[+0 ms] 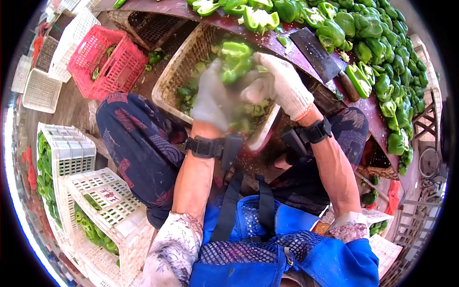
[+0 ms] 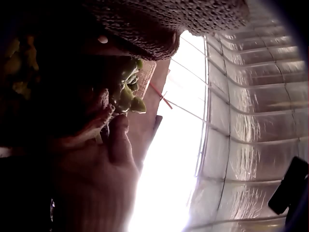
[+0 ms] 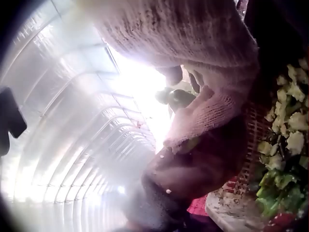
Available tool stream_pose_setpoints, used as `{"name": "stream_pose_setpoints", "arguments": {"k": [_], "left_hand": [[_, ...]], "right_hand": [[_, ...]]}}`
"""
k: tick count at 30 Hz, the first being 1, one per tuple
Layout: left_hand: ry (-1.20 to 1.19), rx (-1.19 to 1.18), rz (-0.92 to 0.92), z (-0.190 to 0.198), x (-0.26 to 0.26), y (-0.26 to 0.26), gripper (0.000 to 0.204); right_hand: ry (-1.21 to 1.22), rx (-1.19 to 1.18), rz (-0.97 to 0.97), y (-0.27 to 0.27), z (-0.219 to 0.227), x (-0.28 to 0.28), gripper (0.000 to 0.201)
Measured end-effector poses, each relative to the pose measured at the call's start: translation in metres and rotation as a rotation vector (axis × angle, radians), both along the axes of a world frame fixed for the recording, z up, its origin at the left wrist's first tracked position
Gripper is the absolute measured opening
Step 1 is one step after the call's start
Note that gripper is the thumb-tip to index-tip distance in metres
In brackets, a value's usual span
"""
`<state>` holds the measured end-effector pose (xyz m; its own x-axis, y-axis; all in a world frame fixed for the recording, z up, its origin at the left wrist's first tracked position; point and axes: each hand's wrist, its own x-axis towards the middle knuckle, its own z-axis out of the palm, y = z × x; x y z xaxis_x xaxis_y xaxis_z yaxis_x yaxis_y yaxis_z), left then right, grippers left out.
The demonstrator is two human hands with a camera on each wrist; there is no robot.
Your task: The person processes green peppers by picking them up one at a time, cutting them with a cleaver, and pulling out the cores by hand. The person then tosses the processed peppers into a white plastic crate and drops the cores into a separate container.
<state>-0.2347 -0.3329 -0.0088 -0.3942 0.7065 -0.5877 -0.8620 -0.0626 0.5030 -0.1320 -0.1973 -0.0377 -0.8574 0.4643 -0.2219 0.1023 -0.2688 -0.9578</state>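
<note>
A cut green pepper (image 1: 235,62) is held up between my two hands, over the basket. My left hand (image 1: 210,98), in a pale knitted glove and blurred, grips its left side. At its right edge is my right hand (image 1: 282,86), gloved too, with the fingers curled in and the thumb side against the pepper. In the right wrist view pale green pepper flesh (image 3: 179,98) shows between the glove's fingers. The left wrist view is dark, with a pepper piece (image 2: 128,92) by the hand. Below, a dirty white basket (image 1: 167,79) holds pepper scraps.
A purple-red tabletop (image 1: 267,40) bears halved peppers (image 1: 260,19), a cleaver (image 1: 315,55) and a large heap of green peppers (image 1: 401,62). A red basket (image 1: 107,62) stands to the left. White crates (image 1: 107,191) of peppers are at lower left.
</note>
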Motion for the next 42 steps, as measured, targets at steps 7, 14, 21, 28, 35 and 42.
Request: {"name": "stream_pose_setpoints", "arguments": {"k": [7,14,21,28,35,42], "left_hand": [[0.296,-0.023,-0.052,-0.022,0.002,-0.006,0.049],[0.552,0.064,0.374,-0.006,0.056,0.033,0.040],[0.571,-0.052,0.229,-0.002,0.009,0.015,0.033],[0.679,-0.031,0.203,-0.021,-0.018,0.009,0.028],[0.577,-0.026,0.224,-0.034,-0.015,0.008,0.024],[0.349,-0.053,0.218,-0.027,-0.014,0.003,0.022]], "right_hand": [[-0.125,0.430,-0.077,-0.023,0.027,-0.003,0.045],[-0.237,0.441,-0.160,-0.012,0.036,-0.001,0.037],[-0.177,0.377,0.006,-0.022,0.044,0.012,0.038],[-0.006,0.149,0.158,-0.006,0.026,0.015,0.041],[-0.167,0.928,0.102,-0.006,0.035,0.006,0.031],[-0.025,0.609,-0.180,0.016,0.030,0.014,0.030]]}}
